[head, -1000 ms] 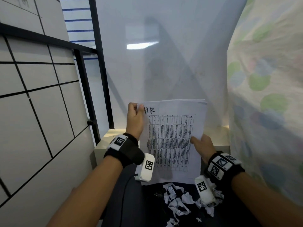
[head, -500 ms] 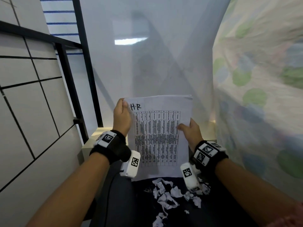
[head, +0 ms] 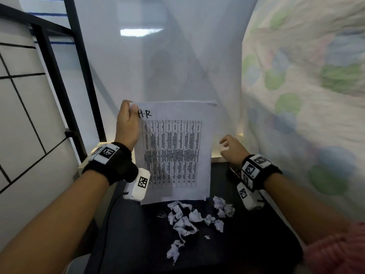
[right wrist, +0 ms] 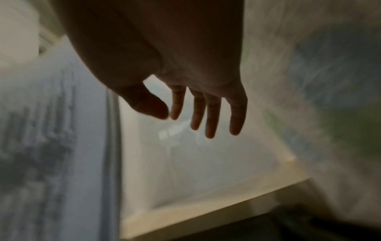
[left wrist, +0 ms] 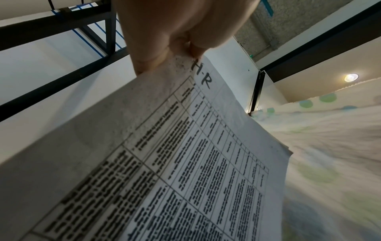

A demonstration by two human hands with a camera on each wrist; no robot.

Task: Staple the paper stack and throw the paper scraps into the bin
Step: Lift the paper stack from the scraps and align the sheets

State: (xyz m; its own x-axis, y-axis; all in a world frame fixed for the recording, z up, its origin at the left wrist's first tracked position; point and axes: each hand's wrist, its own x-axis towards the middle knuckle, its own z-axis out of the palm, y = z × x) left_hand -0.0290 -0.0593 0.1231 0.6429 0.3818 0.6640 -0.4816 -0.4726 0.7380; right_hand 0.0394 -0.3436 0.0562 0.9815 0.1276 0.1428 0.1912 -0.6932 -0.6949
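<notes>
A paper stack [head: 173, 151] printed with a table and marked "H-R" stands upright on a black table [head: 246, 244]. My left hand [head: 127, 121] pinches its top left corner; the left wrist view shows the thumb and fingers of that hand [left wrist: 173, 48] closed on the paper stack [left wrist: 185, 163]. My right hand [head: 231, 148] hovers just right of the stack, fingers spread and relaxed, holding nothing; in the right wrist view this hand [right wrist: 195, 110] is empty too. Crumpled white paper scraps [head: 189, 218] lie on the table below the stack. A dark object [head: 234, 172], perhaps the stapler, is half hidden under my right wrist.
A white wall [head: 158, 56] rises behind the table. A black metal frame [head: 59, 86] and tiled panel stand to the left. A dotted pastel curtain [head: 306, 95] hangs close on the right. A black cable [head: 107, 220] runs down the table's left side. No bin is in view.
My right hand has let go of the stack's right edge and moved away to the right. The left hand still holds the top left corner.
</notes>
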